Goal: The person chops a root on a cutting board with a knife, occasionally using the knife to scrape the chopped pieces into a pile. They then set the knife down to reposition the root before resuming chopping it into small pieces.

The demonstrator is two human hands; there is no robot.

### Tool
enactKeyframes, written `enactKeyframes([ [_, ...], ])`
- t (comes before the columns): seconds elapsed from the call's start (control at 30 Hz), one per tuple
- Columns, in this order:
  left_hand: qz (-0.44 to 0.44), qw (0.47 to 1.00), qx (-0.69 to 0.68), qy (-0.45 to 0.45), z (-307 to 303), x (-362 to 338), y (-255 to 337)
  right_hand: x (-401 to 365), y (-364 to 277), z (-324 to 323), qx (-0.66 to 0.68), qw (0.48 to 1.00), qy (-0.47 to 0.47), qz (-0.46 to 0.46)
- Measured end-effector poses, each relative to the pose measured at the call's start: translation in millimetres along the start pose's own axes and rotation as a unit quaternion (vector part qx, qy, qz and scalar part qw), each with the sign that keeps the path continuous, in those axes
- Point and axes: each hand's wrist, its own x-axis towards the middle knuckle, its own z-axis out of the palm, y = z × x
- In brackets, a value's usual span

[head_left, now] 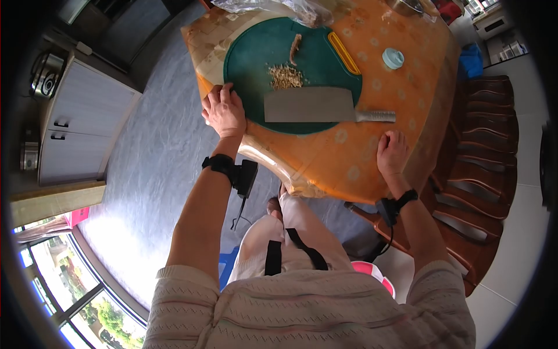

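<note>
A round dark green cutting board (256, 52) lies on a table with an orange patterned cloth (325, 157). A cleaver (317, 106) rests flat across the board, its metal handle pointing right. Above the blade sits a small pile of chopped bits (285, 76), and a thin brown strip (295, 48) lies farther up. My left hand (224, 111) grips the board's near left rim. My right hand (392, 152) rests on the cloth just below the cleaver's handle, fingers curled, holding nothing.
A small light blue lid (393, 58) and a yellow-edged orange strip (344, 52) lie right of the board. A clear plastic bag (273, 7) sits at the table's far end. A dark wooden chair (482, 174) stands to the right, white cabinets (75, 128) to the left.
</note>
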Motion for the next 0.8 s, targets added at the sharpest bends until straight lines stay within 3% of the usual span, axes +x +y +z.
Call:
enactKeyframes([
  [0.43,0.032,0.999,-0.007,-0.01,-1,1,-4,-2,-1,-1,0.022,1.0,-0.009,0.005],
  [0.57,0.021,0.995,-0.04,-0.085,-13,11,-9,0,4,-1,0.054,0.998,-0.032,0.0],
  [0.7,0.08,0.978,-0.067,-0.181,-25,60,-12,2,2,-5,0.064,0.997,-0.035,0.005],
  [0.8,0.097,0.963,-0.093,-0.235,-19,102,26,2,4,-7,0.058,0.998,-0.028,-0.006],
])
